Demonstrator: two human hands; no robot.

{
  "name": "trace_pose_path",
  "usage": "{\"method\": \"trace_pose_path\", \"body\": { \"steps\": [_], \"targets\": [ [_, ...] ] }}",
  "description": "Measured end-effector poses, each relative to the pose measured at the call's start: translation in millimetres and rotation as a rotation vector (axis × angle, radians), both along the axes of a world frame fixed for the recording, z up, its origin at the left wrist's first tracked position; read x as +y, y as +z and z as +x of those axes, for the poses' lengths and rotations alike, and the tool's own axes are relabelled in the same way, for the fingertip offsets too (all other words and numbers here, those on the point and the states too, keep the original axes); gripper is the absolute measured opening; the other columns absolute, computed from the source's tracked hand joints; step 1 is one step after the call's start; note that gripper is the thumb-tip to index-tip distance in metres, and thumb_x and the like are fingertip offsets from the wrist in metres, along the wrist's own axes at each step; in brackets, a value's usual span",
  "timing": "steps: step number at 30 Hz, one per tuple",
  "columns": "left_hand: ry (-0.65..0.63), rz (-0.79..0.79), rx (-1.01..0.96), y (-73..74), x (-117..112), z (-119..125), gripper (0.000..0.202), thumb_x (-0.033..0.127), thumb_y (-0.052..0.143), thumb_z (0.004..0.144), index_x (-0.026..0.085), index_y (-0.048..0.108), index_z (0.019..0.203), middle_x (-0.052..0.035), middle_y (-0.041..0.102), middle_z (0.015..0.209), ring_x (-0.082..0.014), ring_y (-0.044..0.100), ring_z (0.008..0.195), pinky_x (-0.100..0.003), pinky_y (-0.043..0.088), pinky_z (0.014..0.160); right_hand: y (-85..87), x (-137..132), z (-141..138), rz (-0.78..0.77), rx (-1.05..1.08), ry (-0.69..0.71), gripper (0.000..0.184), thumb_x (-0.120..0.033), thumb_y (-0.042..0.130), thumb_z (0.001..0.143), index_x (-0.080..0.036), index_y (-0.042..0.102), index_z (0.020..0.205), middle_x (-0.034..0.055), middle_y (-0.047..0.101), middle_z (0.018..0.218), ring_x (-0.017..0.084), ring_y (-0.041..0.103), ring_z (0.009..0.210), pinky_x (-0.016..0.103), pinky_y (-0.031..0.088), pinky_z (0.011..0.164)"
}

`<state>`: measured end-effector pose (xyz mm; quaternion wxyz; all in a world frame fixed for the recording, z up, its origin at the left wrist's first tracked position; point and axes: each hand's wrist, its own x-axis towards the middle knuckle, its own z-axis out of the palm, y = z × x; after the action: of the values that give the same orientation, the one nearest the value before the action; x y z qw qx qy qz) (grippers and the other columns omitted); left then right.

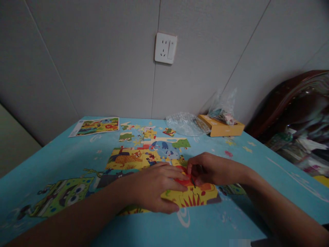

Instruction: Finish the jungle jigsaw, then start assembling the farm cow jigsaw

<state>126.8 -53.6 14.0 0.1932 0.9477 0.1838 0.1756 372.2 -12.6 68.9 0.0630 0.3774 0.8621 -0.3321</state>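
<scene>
A partly joined jigsaw puzzle (128,158) with cartoon animals lies on the blue table in front of me. My left hand (160,185) rests flat across its lower part, fingers spread over the yellow and red pieces and hiding some of them. With curled fingers, my right hand (205,169) pinches a red puzzle piece (191,180) at the lion picture on the right side; the fingers cover most of that piece. Beyond the joined part lie loose puzzle pieces, among them a green one (125,136) and a colourful one (169,131).
A printed picture sheet (97,126) lies at the back left. Crumpled clear plastic (186,123) and a yellow box (226,129) with a plastic bag (223,108) on it stand at the back right. A wall with a socket (166,48) rises behind; a dark chair (290,99) is at right.
</scene>
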Motion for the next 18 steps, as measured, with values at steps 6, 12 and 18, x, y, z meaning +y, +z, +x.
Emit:
{"method": "trace_pose_path", "body": {
  "steps": [6, 12, 18],
  "targets": [
    [-0.022, 0.002, -0.014, 1.7, 0.0, 0.5, 0.041, 0.038, 0.067, 0.085, 0.021, 0.065, 0.122, -0.0072, 0.057, 0.140, -0.0269, 0.050, 0.131, -0.043, 0.029, 0.115, -2.8, -3.1, -1.5, 0.249, -0.088, -0.050, 0.054, -0.038, 0.084, 0.065, -0.016, 0.059, 0.107, 0.0090, 0.059, 0.106, 0.020, 0.056, 0.085, 0.029, 0.044, 0.072],
    [-0.022, 0.006, -0.022, 1.2, 0.4, -0.5, 0.042, 0.038, 0.067, 0.084, 0.020, 0.065, 0.122, -0.0089, 0.059, 0.137, -0.0262, 0.050, 0.130, -0.042, 0.030, 0.115, -9.4, 2.5, 1.2, 0.218, -0.062, -0.114, 0.076, -0.051, 0.083, 0.061, -0.018, 0.054, 0.123, 0.0089, 0.058, 0.111, 0.022, 0.057, 0.090, 0.030, 0.045, 0.075],
    [-0.002, -0.006, -0.004, -0.2, 0.8, -1.5, 0.044, 0.043, 0.066, 0.085, 0.021, 0.065, 0.123, -0.0092, 0.061, 0.135, -0.0267, 0.050, 0.131, -0.044, 0.026, 0.116, -16.5, 5.3, 2.1, 0.241, -0.038, -0.116, 0.080, -0.062, 0.080, 0.061, -0.017, 0.056, 0.123, 0.0114, 0.057, 0.112, 0.026, 0.058, 0.094, 0.034, 0.046, 0.079]
  ]
}}
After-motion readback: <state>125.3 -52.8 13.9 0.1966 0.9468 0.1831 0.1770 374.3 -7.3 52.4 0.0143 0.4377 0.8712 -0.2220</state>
